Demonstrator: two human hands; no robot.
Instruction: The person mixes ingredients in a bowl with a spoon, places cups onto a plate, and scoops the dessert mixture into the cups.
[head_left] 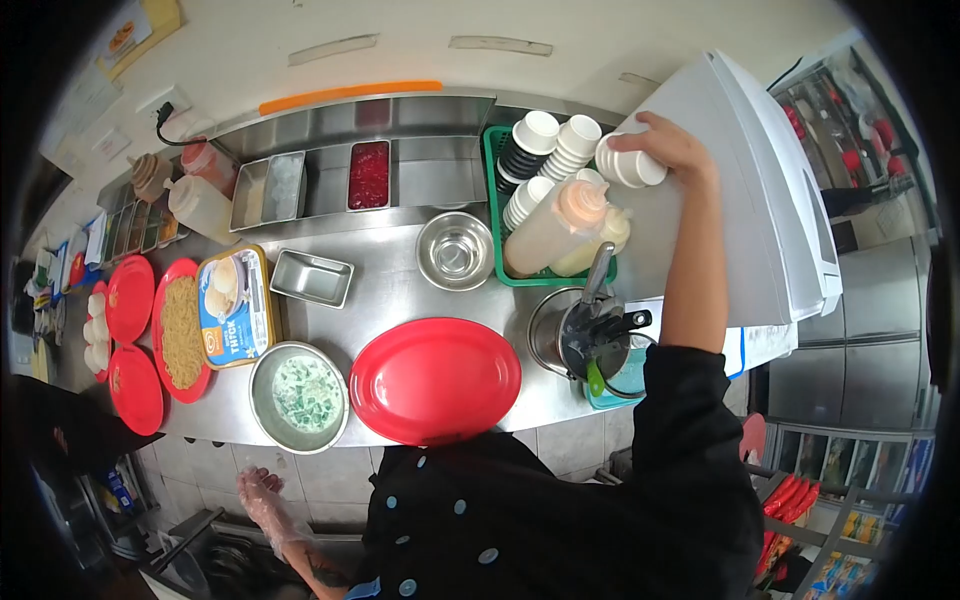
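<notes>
At the back right, my bare right hand (668,148) grips a short stack of white cups (632,168) over the edge of a green basket (555,279). More stacked white cups (578,142), black cups (520,165) and two squeeze bottles, one orange-tinted (550,232) and one yellowish (597,250), stand in that basket. My left hand (265,505), in a clear plastic glove, hangs below the counter edge with fingers loosely curled and nothing visible in it. Nearest to it is a metal bowl (258,405) holding a whitish-green chopped mixture (308,393).
On the steel counter (390,270) are a red oval plate (436,380), metal bowl (455,250), small metal pan (312,278), ice-cream tub (236,305) and noodles (182,330) on a red plate. A tool-filled metal pot (555,330) and large white box (735,190) stand right.
</notes>
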